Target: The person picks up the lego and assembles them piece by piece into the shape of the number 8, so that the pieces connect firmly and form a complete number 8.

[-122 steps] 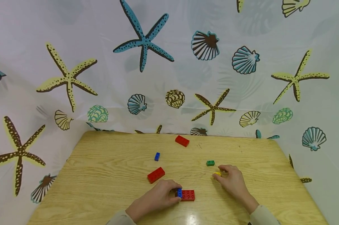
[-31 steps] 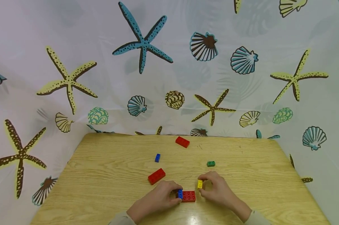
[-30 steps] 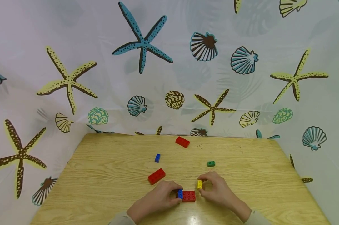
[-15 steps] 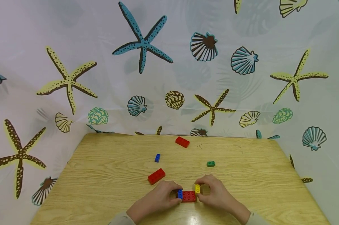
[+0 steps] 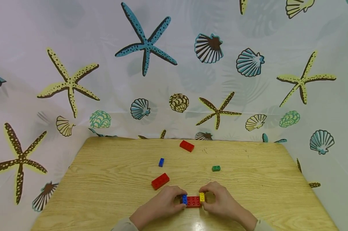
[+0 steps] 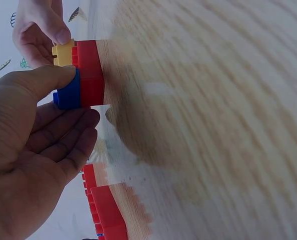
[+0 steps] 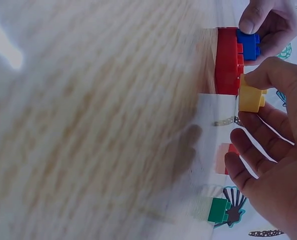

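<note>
A red toy brick (image 5: 193,201) lies on the table near its front. My left hand (image 5: 166,202) pinches a small blue brick (image 6: 69,92), which sits on the studs at the red brick's left end. Between thumb and finger of my right hand (image 5: 220,199) is a small yellow brick (image 7: 251,95). It stands over the red brick's right end, studs facing up, and in the right wrist view part of it juts past the red brick's edge. Whether it is pressed onto the studs I cannot tell.
Farther back on the wooden table (image 5: 110,166) lie another red brick (image 5: 160,181), a loose blue brick (image 5: 161,162), a green brick (image 5: 216,168) and a red brick (image 5: 187,146) near the rear edge. A patterned curtain (image 5: 113,80) surrounds the table.
My right hand has brought the yellow brick leftward and toward me, from near the green brick to the red brick's right end. The left hand has kept its place on the blue brick.
</note>
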Demonstrator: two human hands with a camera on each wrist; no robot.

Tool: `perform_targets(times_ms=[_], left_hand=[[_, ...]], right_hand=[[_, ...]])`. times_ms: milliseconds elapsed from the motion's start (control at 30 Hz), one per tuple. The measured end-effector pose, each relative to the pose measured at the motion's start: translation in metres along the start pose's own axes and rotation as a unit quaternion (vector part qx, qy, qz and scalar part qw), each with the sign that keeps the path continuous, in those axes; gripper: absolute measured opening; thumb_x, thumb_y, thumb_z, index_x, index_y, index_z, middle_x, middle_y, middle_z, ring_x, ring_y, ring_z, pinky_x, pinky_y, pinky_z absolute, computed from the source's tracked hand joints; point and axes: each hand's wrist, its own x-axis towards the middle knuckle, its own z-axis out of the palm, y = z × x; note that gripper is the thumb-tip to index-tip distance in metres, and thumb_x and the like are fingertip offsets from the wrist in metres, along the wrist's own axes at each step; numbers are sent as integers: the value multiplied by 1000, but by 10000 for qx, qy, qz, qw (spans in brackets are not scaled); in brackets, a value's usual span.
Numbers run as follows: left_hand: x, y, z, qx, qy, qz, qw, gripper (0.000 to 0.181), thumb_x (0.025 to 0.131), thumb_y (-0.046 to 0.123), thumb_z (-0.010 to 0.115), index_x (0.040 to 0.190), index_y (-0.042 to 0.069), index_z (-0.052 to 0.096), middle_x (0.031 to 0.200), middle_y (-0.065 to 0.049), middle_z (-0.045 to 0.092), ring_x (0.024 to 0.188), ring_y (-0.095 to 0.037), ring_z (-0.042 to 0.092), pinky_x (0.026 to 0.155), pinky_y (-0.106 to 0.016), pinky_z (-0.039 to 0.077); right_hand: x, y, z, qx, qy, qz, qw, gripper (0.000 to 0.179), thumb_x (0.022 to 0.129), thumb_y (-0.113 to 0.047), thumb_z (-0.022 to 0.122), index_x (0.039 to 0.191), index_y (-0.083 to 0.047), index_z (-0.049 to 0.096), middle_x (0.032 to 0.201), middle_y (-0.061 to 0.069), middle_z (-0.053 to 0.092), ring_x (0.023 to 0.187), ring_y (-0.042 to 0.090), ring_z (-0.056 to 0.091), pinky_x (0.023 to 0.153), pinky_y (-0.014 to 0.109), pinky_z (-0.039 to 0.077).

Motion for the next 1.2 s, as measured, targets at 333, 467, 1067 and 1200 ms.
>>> perform_targets(times_ms=[333, 467, 1067, 1200], left_hand=[[1, -2, 2, 26, 53, 38, 10000, 36, 95, 24, 80, 124, 4, 75, 109, 3, 76, 95, -4, 64, 88, -24, 55], [1, -3, 3, 42, 69, 68, 9999, 36, 95, 24, 81, 124, 4, 75, 109, 2, 76, 96, -4, 64, 88, -24, 56], [-1, 1, 0, -2, -14, -26, 10000, 37, 95, 24, 80, 125, 4, 74, 107, 5, 75, 92, -2, 62, 86, -22, 54], [-1, 1, 0, 49, 16, -9, 10000, 37, 95, 24, 80, 126, 5, 74, 107, 5, 75, 92, -3, 62, 86, -23, 54]], right_hand=[[0, -2, -1, -29, -139, -86, 9999, 31, 88, -17, 81, 118, -12, 74, 113, -5, 74, 106, 11, 64, 92, 34, 56], [0, -2, -1, 10, -64, -112, 9999, 31, 88, -17, 82, 118, -12, 75, 113, -6, 74, 105, 11, 64, 91, 36, 57], [1, -5, 2, 222, -267, -102, 9993, 34, 89, -18, 81, 122, -11, 74, 118, -2, 74, 109, 17, 65, 91, 35, 57], [3, -7, 0, 229, -310, -53, 9992, 33, 89, -18, 81, 121, -11, 74, 117, -3, 73, 109, 16, 65, 92, 37, 57]])
